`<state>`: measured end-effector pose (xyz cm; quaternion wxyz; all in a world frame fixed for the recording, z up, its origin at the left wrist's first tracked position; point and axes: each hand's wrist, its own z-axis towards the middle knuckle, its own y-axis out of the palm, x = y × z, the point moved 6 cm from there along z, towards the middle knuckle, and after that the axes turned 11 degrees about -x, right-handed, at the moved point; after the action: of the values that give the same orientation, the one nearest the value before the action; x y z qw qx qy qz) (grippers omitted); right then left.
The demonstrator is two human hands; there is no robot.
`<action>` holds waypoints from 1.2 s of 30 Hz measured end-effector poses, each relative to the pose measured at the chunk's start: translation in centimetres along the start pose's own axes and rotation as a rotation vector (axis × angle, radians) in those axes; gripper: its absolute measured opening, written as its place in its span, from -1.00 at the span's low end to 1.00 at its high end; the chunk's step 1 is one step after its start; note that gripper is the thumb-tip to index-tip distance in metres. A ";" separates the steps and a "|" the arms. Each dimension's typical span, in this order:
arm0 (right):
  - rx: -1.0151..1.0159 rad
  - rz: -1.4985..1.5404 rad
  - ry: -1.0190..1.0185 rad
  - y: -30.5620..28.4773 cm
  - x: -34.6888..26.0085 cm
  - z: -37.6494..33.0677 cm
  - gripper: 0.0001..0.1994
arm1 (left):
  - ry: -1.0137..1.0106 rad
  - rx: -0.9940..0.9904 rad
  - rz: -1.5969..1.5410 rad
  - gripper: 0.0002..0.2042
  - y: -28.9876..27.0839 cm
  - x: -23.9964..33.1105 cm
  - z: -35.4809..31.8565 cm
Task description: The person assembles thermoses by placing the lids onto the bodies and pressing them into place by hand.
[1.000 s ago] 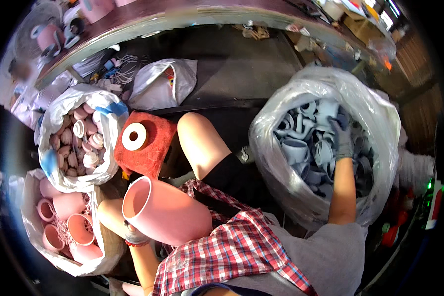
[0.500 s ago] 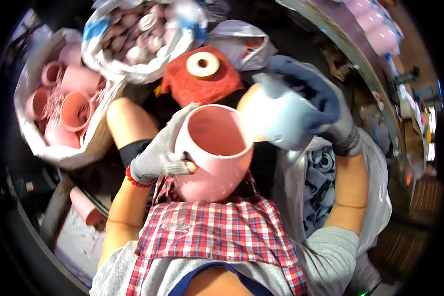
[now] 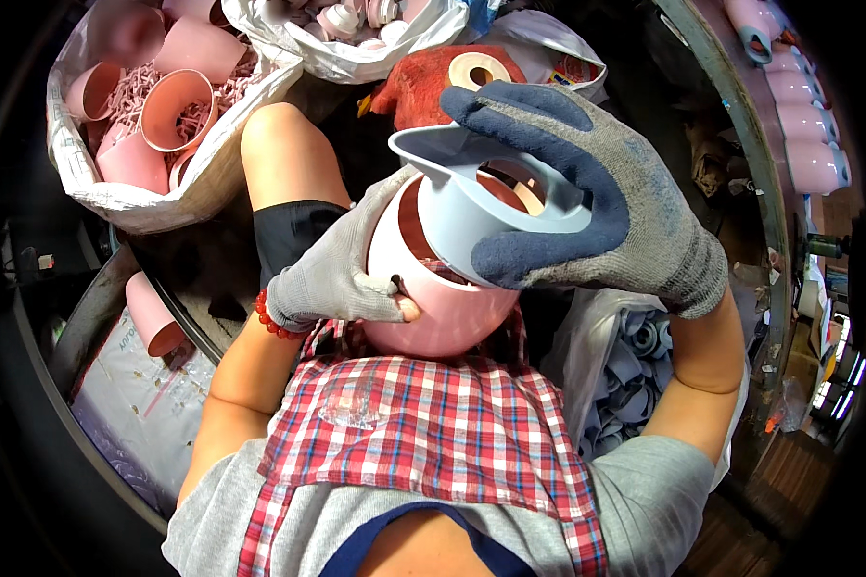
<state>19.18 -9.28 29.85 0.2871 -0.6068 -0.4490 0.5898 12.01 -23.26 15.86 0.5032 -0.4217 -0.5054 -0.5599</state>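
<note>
A rounded pink plastic jug body (image 3: 452,322) rests in my lap, tilted, its wide mouth facing up. My left hand (image 3: 337,264), in a grey glove with a bare fingertip showing, grips its left side. In my right hand (image 3: 635,192), gloved in grey with a dark blue palm, is a light blue spouted jug collar (image 3: 462,207). The fingers wrap its right side, and its pointed spout faces up and left. The collar sits at the mouth of the jug body and hides part of it; whether its lower edge is seated there I cannot tell.
A white sack (image 3: 63,154) of pink cups stands at upper left, beside a sack (image 3: 346,67) of small pink and white parts. A bag of blue spouted pieces (image 3: 630,380) is by my right elbow. Pink jugs (image 3: 803,125) line a shelf at far right.
My right hand has brought the blue collar leftward and down, from beside the pink jug body onto its mouth. The left hand keeps its grip. The view has shifted.
</note>
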 end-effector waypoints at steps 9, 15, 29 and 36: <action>0.010 0.040 -0.047 1.3 0.2 -1.1 -0.21 | 0.024 -0.002 0.076 0.20 1.8 -1.3 0.3; 0.066 0.006 -0.026 2.0 0.4 -1.2 -0.24 | 0.037 -0.016 0.170 0.19 1.9 -1.5 0.1; 0.090 -0.060 0.000 1.4 -0.2 -1.1 -0.27 | 0.006 -0.114 0.232 0.16 1.7 -1.3 0.6; 0.084 -0.058 -0.025 1.4 -0.6 -1.1 -0.26 | 0.050 -0.064 0.185 0.13 1.8 -1.5 0.2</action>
<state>20.58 -10.26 29.03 0.3236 -0.5734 -0.4446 0.6073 13.94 -22.80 14.69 0.5516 -0.4684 -0.4334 -0.5372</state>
